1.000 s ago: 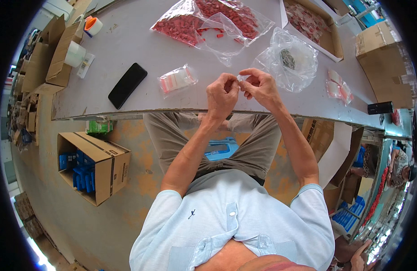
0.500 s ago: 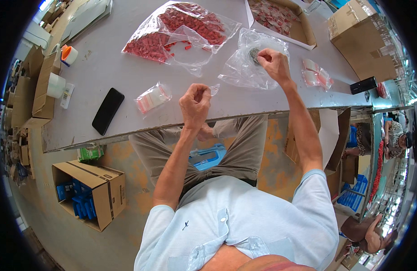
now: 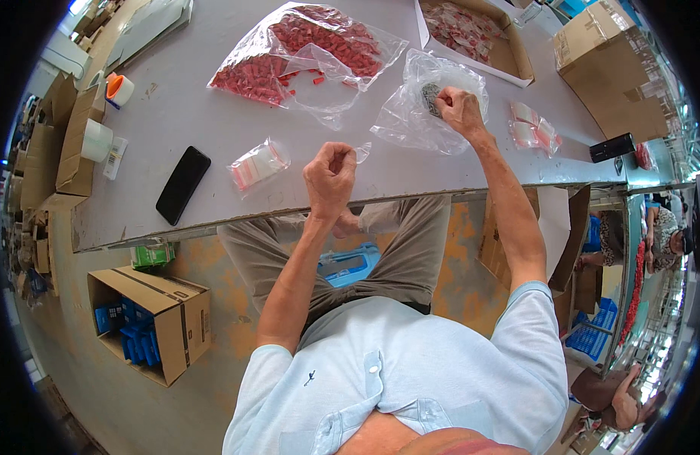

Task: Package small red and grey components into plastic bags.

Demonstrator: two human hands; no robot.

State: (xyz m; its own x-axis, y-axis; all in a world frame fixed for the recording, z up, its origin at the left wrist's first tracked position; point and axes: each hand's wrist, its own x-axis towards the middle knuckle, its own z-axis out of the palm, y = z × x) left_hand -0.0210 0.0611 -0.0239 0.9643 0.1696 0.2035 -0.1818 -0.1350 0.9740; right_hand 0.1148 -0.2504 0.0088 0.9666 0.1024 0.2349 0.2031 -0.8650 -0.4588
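My left hand (image 3: 329, 180) is closed over the table near its front edge, and a small clear plastic bag (image 3: 363, 152) sticks out from its fingers. My right hand (image 3: 461, 112) reaches farther out, fingertips pinched together at a heap of small grey metal parts (image 3: 432, 98). That heap lies on a spread-out clear plastic bag (image 3: 399, 120); whatever the right fingertips hold is too small to make out. Beyond my left hand rests a large clear bag of small red pieces (image 3: 247, 78). A pack of small red-and-white bags (image 3: 257, 167) lies left of my left hand.
A shallow carton (image 3: 526, 74) of filled little bags stands at the far right, near a large cardboard box (image 3: 608, 72). More packed bags (image 3: 533, 129) lie right of my right hand. A black phone (image 3: 183, 186) and tape rolls (image 3: 97, 142) are on the left.
My right hand stays at the grey heap, its fingers shifted slightly, with more of the heap showing. My left hand keeps its hold on the small bag. The whole view has shifted slightly.
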